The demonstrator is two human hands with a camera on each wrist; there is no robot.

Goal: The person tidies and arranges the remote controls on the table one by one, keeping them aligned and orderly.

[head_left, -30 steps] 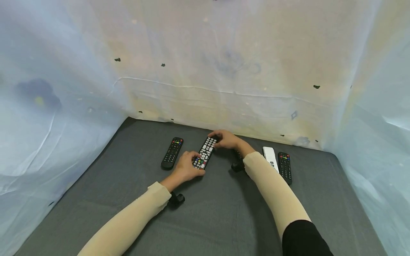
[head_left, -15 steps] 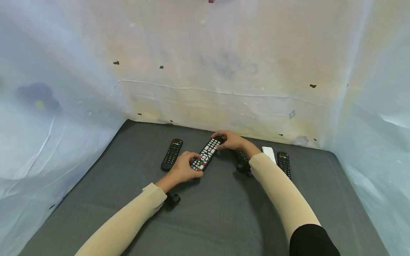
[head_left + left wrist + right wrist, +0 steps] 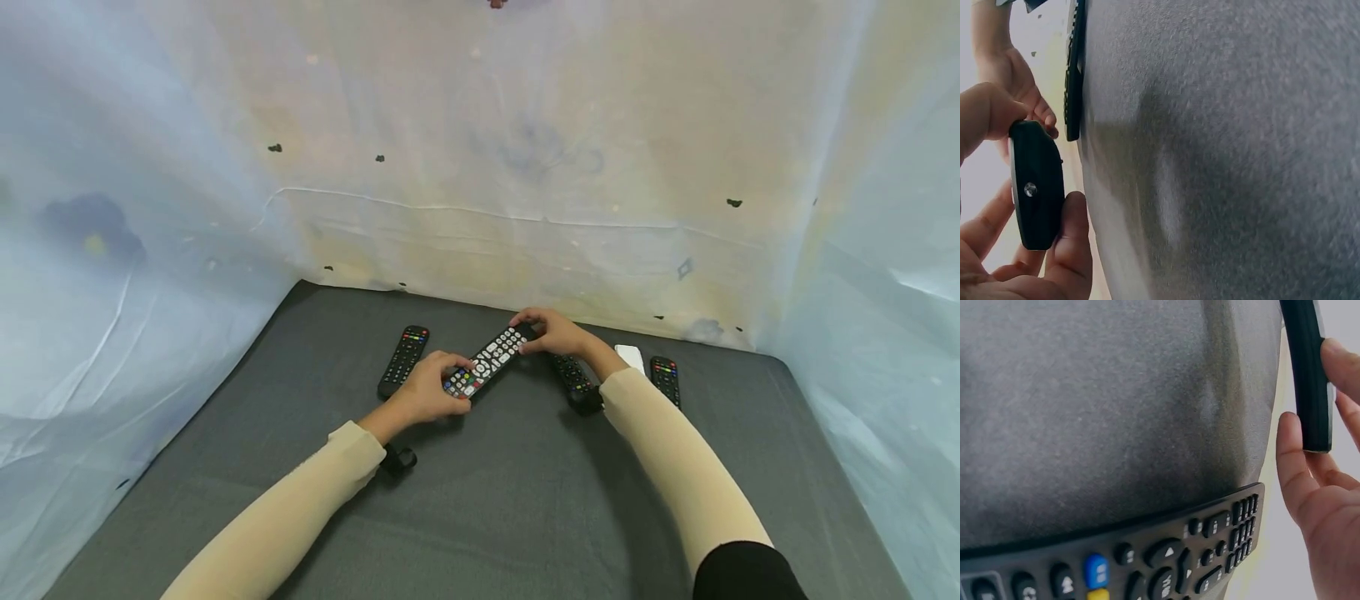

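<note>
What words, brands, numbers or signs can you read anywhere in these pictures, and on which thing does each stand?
No words, brands or numbers can be read.
Held remote: white and coloured buttons, markings too small.
Remote under the right wrist: only arrow signs on its buttons show, other legends blurred.
Left black remote, white remote, far-right remote: too small.
</note>
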